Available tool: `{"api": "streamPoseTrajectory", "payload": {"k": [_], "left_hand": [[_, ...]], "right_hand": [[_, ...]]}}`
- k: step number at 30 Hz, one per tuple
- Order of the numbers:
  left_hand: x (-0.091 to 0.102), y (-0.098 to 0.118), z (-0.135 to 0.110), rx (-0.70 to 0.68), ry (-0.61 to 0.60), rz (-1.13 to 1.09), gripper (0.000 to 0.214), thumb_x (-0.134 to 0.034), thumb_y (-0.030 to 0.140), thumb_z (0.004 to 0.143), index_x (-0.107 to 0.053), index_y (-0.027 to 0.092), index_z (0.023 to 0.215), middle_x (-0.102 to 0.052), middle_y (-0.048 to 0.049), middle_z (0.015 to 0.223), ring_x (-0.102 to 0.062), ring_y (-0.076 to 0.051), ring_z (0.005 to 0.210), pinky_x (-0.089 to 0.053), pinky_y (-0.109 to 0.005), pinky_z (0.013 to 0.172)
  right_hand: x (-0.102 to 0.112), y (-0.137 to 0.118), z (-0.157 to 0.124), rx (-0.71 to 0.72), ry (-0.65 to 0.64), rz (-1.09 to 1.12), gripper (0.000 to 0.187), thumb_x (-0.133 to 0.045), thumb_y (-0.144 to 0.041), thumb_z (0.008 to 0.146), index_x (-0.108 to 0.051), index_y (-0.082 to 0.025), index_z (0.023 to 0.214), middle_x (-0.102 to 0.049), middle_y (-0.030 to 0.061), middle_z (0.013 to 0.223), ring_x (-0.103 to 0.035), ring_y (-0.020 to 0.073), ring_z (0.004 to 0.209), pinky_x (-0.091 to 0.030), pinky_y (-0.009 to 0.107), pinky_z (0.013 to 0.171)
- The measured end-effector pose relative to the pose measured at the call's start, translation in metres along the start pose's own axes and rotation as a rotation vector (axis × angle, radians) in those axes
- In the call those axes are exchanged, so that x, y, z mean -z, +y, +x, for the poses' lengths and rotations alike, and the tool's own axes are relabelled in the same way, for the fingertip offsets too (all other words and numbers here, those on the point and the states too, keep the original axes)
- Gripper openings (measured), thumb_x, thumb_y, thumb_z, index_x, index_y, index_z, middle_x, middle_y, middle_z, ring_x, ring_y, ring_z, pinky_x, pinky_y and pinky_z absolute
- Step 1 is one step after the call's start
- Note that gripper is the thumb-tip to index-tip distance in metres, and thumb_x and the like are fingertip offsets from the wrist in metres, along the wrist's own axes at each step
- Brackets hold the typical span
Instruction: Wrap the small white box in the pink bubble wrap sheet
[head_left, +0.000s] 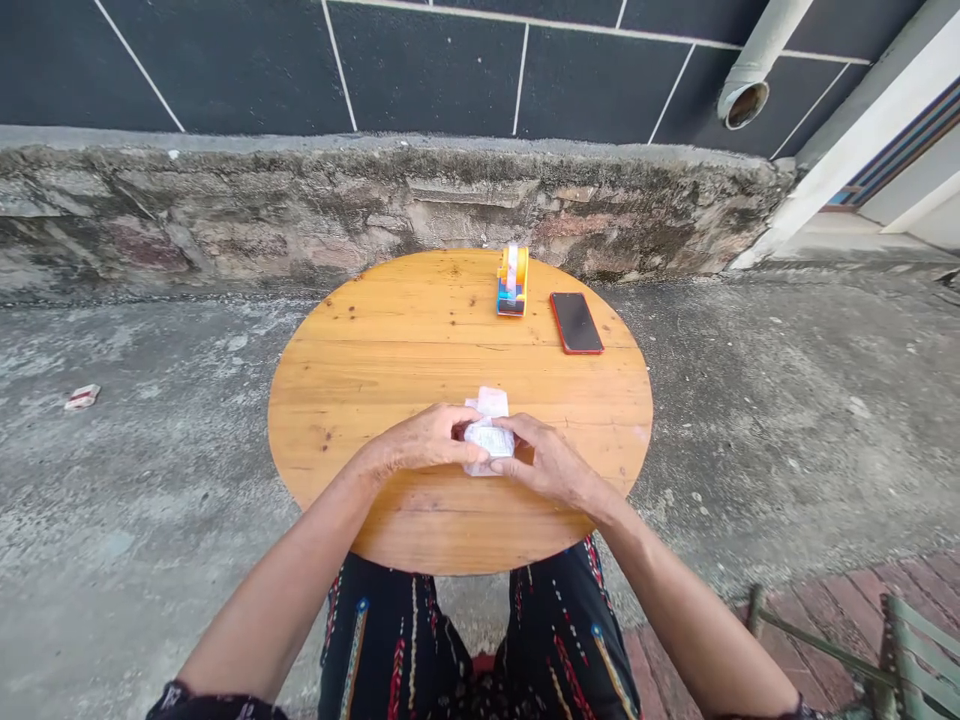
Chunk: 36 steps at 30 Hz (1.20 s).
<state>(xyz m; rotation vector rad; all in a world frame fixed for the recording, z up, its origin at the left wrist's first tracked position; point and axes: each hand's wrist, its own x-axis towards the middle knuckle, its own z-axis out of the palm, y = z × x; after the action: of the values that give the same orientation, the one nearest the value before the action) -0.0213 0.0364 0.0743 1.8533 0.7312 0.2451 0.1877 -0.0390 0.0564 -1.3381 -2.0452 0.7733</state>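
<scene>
A small white printed packet [489,437] sits over the near middle of the round wooden table [360,340]. My left hand [424,440] pinches its left side with closed fingers. From the right, my right hand [546,462] grips the same packet, fingers curled on its edge. Part of the packet is hidden under my fingers. A pale flap of it sticks out toward the far side.
A colourful orange-and-blue box [512,281] and a red-cased phone [576,322] lie at the table's far right. Rough concrete ground surrounds the table, with a stone ledge behind. A scrap of litter [82,397] lies left; a green metal chair [900,650] stands near right.
</scene>
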Motion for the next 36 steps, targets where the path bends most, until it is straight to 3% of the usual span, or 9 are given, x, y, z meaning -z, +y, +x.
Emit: {"api": "streamPoseTrajectory", "payload": {"k": [2, 7, 10, 15, 22, 26, 31, 36], "left_hand": [[-0.005, -0.002, -0.002, -0.004, 0.084, -0.023, 0.038, -0.061, 0.035, 0.076, -0.064, 0.018, 0.110, -0.067, -0.0031, 0.092, -0.061, -0.019, 0.081, -0.047, -0.027, 0.070], [-0.025, -0.008, -0.007, 0.001, 0.452, 0.060, 0.042, -0.056, 0.037, 0.083, -0.058, 0.019, 0.121, -0.068, -0.0045, 0.095, -0.062, -0.017, 0.080, -0.049, -0.028, 0.073], [-0.033, -0.010, -0.005, -0.008, 0.540, 0.036, 0.038, -0.053, 0.037, 0.086, -0.061, 0.016, 0.116, -0.068, -0.0055, 0.092, -0.062, -0.016, 0.077, -0.049, -0.027, 0.070], [-0.036, -0.013, -0.004, -0.004, 0.540, -0.009, 0.038, -0.057, 0.034, 0.083, -0.060, 0.016, 0.116, -0.067, -0.0041, 0.090, -0.062, -0.016, 0.075, -0.049, -0.026, 0.069], [-0.050, -0.013, -0.021, -0.042, 0.563, 0.076, 0.040, -0.064, 0.027, 0.076, -0.060, 0.020, 0.115, -0.065, -0.0017, 0.093, -0.059, -0.016, 0.079, -0.047, -0.026, 0.070], [-0.059, -0.012, -0.029, -0.102, 0.591, 0.145, 0.040, -0.064, 0.019, 0.071, -0.059, 0.022, 0.111, -0.065, -0.0011, 0.100, -0.059, -0.016, 0.086, -0.046, -0.026, 0.074], [-0.061, -0.013, -0.031, -0.133, 0.593, 0.199, 0.040, -0.064, 0.016, 0.070, -0.057, 0.022, 0.108, -0.064, -0.0011, 0.101, -0.059, -0.018, 0.091, -0.046, -0.029, 0.081], [-0.063, -0.015, -0.031, -0.158, 0.606, 0.213, 0.042, -0.063, 0.015, 0.069, -0.056, 0.022, 0.110, -0.064, -0.0021, 0.106, -0.058, -0.019, 0.097, -0.045, -0.032, 0.086]], "right_hand": [[0.001, 0.004, 0.004, 0.006, -0.009, 0.019, 0.041, -0.064, -0.036, 0.085, -0.057, -0.026, 0.124, -0.063, 0.0059, 0.112, -0.061, 0.0195, 0.092, -0.047, 0.034, 0.081], [0.004, 0.016, 0.019, 0.006, -0.020, 0.000, 0.036, -0.060, -0.043, 0.087, -0.064, -0.020, 0.114, -0.064, 0.0060, 0.097, -0.058, 0.0155, 0.075, -0.045, 0.029, 0.068], [0.002, 0.021, 0.026, -0.024, 0.003, -0.032, 0.036, -0.059, -0.045, 0.087, -0.063, -0.018, 0.111, -0.064, 0.0029, 0.085, -0.056, 0.0148, 0.071, -0.042, 0.027, 0.064], [-0.001, 0.020, 0.022, -0.087, 0.023, -0.035, 0.039, -0.057, -0.050, 0.086, -0.060, -0.018, 0.108, -0.061, -0.0003, 0.074, -0.055, 0.0142, 0.065, -0.039, 0.026, 0.060], [0.001, -0.002, 0.002, -0.036, 0.045, -0.082, 0.038, -0.066, -0.036, 0.081, -0.057, -0.020, 0.114, -0.066, 0.0068, 0.102, -0.061, 0.0197, 0.086, -0.047, 0.033, 0.077], [0.013, -0.008, -0.005, 0.095, -0.005, -0.059, 0.037, -0.066, -0.035, 0.083, -0.059, -0.022, 0.116, -0.065, 0.0075, 0.114, -0.059, 0.0225, 0.104, -0.044, 0.038, 0.091], [0.021, 0.008, 0.017, 0.066, 0.125, -0.020, 0.020, -0.056, -0.029, 0.089, -0.066, -0.020, 0.104, -0.067, 0.0070, 0.103, -0.062, 0.0178, 0.087, -0.048, 0.033, 0.081], [0.011, 0.023, 0.052, 0.009, 0.155, -0.164, 0.023, -0.052, -0.017, 0.087, -0.066, -0.019, 0.106, -0.068, 0.0072, 0.107, -0.062, 0.0163, 0.083, -0.047, 0.030, 0.077]]}}
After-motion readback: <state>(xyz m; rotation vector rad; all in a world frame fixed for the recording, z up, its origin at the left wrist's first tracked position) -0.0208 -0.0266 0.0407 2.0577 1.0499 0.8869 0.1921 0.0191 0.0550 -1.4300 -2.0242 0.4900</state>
